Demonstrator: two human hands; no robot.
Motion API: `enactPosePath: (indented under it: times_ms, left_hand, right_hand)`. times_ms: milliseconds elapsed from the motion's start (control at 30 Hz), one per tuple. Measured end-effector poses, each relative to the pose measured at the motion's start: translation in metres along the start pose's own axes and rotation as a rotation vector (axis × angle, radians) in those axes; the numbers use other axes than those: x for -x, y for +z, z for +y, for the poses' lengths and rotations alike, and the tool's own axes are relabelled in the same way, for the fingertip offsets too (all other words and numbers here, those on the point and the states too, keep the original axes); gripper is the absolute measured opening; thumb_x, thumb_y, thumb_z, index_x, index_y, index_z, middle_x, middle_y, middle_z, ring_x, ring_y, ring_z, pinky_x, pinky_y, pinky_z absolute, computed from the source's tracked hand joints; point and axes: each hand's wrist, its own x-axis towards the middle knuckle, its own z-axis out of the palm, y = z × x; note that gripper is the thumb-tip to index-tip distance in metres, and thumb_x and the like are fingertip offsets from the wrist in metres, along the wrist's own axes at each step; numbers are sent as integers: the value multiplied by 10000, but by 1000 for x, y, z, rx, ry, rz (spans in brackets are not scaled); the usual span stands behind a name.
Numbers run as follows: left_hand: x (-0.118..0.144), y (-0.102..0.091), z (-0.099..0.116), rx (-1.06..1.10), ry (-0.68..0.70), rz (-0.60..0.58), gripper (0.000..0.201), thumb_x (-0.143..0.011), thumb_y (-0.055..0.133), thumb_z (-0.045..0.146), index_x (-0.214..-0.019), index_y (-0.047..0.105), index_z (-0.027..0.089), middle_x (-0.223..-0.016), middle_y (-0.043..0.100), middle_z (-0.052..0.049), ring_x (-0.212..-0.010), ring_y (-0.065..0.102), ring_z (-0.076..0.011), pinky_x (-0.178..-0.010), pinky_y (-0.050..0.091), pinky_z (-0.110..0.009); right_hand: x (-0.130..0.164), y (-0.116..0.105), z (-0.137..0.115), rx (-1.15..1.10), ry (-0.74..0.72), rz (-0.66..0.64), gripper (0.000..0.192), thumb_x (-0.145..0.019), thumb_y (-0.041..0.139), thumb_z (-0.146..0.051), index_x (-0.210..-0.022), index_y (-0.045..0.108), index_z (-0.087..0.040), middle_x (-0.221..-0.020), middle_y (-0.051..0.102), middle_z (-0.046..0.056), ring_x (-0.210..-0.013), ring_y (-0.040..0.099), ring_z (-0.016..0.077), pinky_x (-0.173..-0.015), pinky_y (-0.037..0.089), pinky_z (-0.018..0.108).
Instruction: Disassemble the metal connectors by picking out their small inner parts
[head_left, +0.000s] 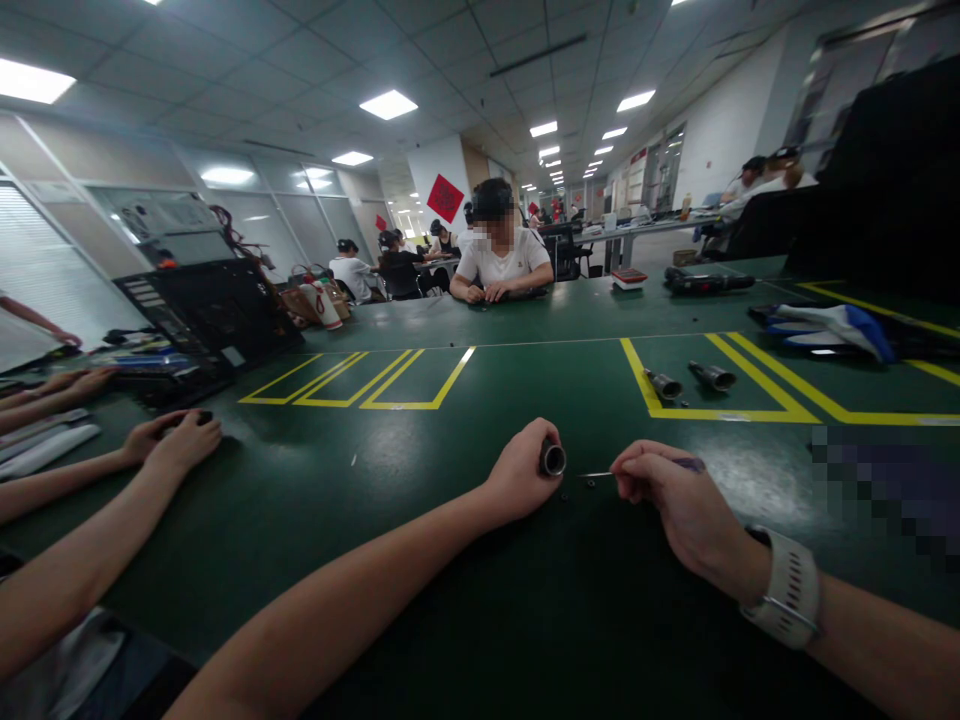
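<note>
My left hand [523, 470] is closed around a dark metal sleeve [553, 460], whose round open end faces me. To its right, my right hand [664, 490] pinches a slim tool with a thin metal shaft [598, 474] and a dark rear end; its exact kind cannot be made out. The shaft points left toward the sleeve, apart from it. On the green table below the shaft lie a tiny ring-like part [590, 484] and another small dark part [565, 497]. Two stepped metal pieces, a left one [663, 385] and a right one [712, 376], lie inside a yellow-taped frame.
Blue-and-white gloves [832, 328] lie at the right, with a black power tool [709, 282] behind them. A red-and-white box [628, 280] is nearby. A co-worker's hands [176, 440] rest at the left, before black equipment [217, 320]. Another person [501, 255] sits opposite.
</note>
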Motion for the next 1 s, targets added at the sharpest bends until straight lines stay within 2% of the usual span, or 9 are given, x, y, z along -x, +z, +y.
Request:
enactPosePath:
  times_ms: [100, 167, 333, 467, 667, 733, 800, 1000]
  left_hand:
    - [0, -1, 1, 13, 35, 12, 189, -695, 591, 159, -854, 491, 169, -865, 541, -18, -771, 502, -143, -655, 417, -260]
    - [-1, -2, 2, 8, 80, -4, 155, -704, 590, 173, -839, 514, 166, -846, 546, -18, -779, 504, -146, -676, 416, -267]
    - [-2, -3, 4, -4, 98, -64, 163, -700, 568, 140, -859, 543, 166, -827, 568, -14, -779, 516, -145, -704, 419, -274]
    - [-1, -2, 3, -19, 72, -70, 178, -699, 552, 124, -870, 532, 169, -838, 574, -12, -781, 523, -144, -698, 417, -268]
    - [-2, -2, 5, -150, 92, -115, 152, -702, 563, 156, -848, 525, 173, -801, 568, -3, -752, 513, -147, -701, 388, -277]
    - [-2, -2, 6, -189, 126, -145, 130, -714, 562, 169, -838, 525, 175, -790, 566, -1, -743, 511, -146, -709, 378, -281]
    - [-1, -3, 7, -207, 164, -169, 111, -725, 554, 169, -831, 523, 174, -782, 563, 0, -734, 510, -143, -713, 370, -282]
    - [-1, -3, 5, -167, 159, -131, 116, -708, 546, 141, -814, 514, 172, -781, 556, 6, -723, 503, -133, -722, 368, -277]
  right_hand:
    - [1, -2, 1, -89, -70, 14, 132, -637, 542, -218, -521, 600, -196, -515, 519, -2, -527, 457, 140, -528, 327, 295]
    - [2, -3, 1, -91, -123, -24, 128, -660, 543, -215, -551, 609, -196, -544, 532, -2, -555, 474, 145, -553, 350, 299]
    - [9, 0, -3, 220, -199, -146, 150, -768, 535, -260, -678, 637, -196, -657, 602, 12, -690, 546, 182, -685, 400, 332]
    - [13, 4, -7, 379, -252, -160, 166, -782, 520, -303, -718, 641, -210, -711, 627, 28, -723, 566, 204, -679, 415, 341]
    - [15, 7, -6, 532, -422, -179, 112, -766, 554, -232, -738, 663, -233, -762, 640, 35, -742, 562, 205, -688, 417, 344]
    - [14, 8, -7, 499, -362, -186, 127, -758, 554, -240, -697, 665, -227, -728, 642, 31, -722, 562, 202, -673, 417, 342]
    - [11, 7, -8, 407, -236, -194, 157, -753, 550, -258, -654, 665, -214, -684, 643, 24, -703, 567, 196, -669, 416, 337]
    - [-1, 1, -2, -75, 92, -200, 129, -714, 612, -262, -687, 695, -167, -717, 666, 47, -725, 581, 177, -716, 427, 326]
